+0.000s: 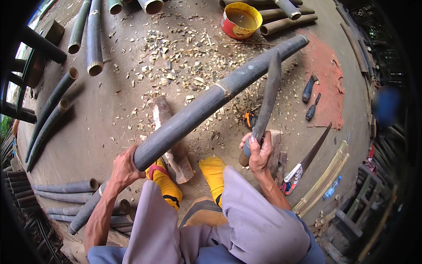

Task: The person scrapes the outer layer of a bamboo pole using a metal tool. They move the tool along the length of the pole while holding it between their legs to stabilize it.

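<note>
A long dark bamboo pole (189,116) slants across the view from lower left to upper right, with a pale node ring near its middle. My left hand (125,168) is closed around its lower part, and the pole continues past my wrist. My right hand (260,152) grips the handle of a machete (269,99), its dark blade pointing up and away. The blade tip overlaps the pole's far part; I cannot tell whether they touch. Under the pole, a rough wooden block (179,165) lies by my feet in yellow footwear (212,174).
Wood chips (176,57) litter the ground ahead. A red-and-yellow bucket (241,21) of liquid stands at the back. Right: a reddish cloth (332,88) with two dark-handled tools, a handsaw (305,165) and split bamboo strips (323,178). Bamboo poles (94,39) lie along the left.
</note>
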`<state>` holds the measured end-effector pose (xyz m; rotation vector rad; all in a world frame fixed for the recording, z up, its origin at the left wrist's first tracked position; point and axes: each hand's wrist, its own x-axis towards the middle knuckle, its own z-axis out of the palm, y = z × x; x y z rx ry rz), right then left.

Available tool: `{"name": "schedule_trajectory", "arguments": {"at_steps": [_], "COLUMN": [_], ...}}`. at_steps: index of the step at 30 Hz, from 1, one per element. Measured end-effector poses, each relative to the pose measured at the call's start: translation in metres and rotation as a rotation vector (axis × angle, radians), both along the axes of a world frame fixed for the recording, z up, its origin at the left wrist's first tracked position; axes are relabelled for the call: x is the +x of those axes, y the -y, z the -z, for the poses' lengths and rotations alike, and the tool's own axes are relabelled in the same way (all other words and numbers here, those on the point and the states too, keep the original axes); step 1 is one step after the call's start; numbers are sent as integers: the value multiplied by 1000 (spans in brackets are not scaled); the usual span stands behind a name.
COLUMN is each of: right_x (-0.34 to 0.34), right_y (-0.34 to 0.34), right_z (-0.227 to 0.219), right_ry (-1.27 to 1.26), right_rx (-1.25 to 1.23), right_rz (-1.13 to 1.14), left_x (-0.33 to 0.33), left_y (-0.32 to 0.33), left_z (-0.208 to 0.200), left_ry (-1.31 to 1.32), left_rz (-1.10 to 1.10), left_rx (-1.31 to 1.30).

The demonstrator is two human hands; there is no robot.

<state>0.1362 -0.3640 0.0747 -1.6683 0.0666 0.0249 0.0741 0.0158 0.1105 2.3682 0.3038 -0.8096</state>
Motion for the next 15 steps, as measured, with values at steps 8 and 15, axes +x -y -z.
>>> {"name": "schedule_trajectory", "arguments": {"at_steps": [8, 15], "right_x": [-14, -10], "right_y": [0, -15], "right_z": [10, 27], "right_ry": [-363, -485], "right_rx": [-122, -143], "right_rz": [-201, -329], "left_x": [-79, -60], "left_y": [-69, -53], "left_z": [17, 37], "left_ry": [3, -37], "left_rz": [1, 42], "left_rx": [28, 59]}}
